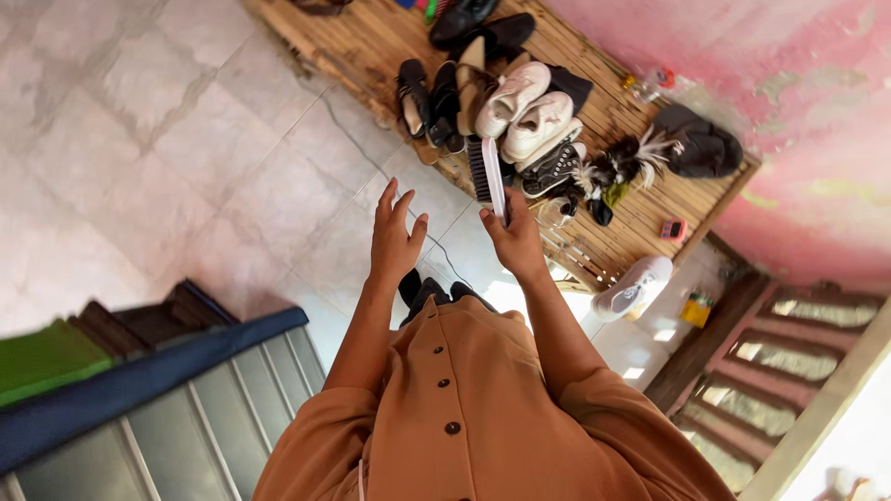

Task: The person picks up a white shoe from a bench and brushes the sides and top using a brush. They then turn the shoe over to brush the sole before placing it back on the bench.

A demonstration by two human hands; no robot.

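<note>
Head view shows our right hand (513, 237) just right of the frame's centre, closed around the handle end of a scrub brush (489, 174). Our left hand (394, 239) sits beside it to the left, fingers spread wide and holding nothing.

We see the brush running lengthwise up the frame from the right hand's grip, its white back to the right and its dark bristles facing left. Its far end reaches the near edge of the bamboo shoe rack (371, 42), which crosses the upper middle of the frame on a slant. The right hand is clearly the nearer one to the rack; the left hand hovers over bare tile.

Just above and to the right of the brush tip we find the pair of white sneakers (525, 109) lying on the rack, with black sandals (427, 102) to their left and a dark cap (698, 144) to the right. A single white shoe (633, 288) lies on the floor at right of the right forearm, below the rack's corner.

Open tiled floor (158, 139) fills the upper left. A green and blue step edge (111, 371) closes the lower left.
</note>
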